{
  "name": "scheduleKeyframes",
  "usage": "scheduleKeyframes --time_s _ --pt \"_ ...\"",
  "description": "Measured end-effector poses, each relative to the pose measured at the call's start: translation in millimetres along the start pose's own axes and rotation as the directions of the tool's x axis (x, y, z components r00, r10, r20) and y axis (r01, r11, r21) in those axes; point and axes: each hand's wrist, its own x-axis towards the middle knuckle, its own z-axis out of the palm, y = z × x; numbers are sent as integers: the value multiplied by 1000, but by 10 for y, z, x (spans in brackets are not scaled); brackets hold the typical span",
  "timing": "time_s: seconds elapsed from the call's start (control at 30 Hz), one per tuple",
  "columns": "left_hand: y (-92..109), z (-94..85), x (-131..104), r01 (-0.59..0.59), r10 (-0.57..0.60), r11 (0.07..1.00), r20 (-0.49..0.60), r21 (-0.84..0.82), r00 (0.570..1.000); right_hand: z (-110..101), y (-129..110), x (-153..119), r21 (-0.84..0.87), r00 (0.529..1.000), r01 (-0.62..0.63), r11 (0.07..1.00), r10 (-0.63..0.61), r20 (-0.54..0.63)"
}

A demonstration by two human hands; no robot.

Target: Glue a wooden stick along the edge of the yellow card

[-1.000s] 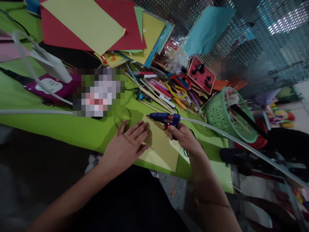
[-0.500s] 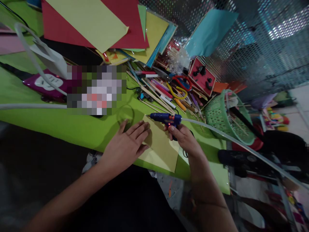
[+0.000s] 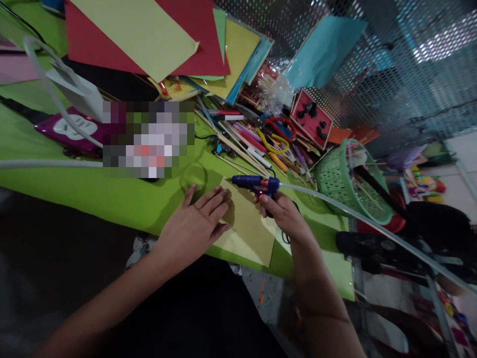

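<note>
My right hand is wrapped round the handle of a blue hot glue gun, whose small red light glows. Its nozzle points left, at the upper corner of a sheet of yellow paper. From the gun's back end a long pale glue stick runs off to the right. My left hand lies flat, palm down with fingers stretched, over the left side of the paper. Under that palm, part of the sheet is hidden. Whether the nozzle touches the paper I cannot tell.
Behind the hands lie wooden sticks, markers, and scissors. A green basket stands to the right. Coloured paper sheets are piled at the back, and a purple power strip lies left. The green table's front edge runs below.
</note>
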Motion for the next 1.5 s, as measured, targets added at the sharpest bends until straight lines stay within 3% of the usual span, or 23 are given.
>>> scheduleKeyframes --time_s 1.5 --pt "3 -12 13 1 -1 1000 14 -8 1000 -7 -28 -31 -38 1000 21 999 -22 -19"
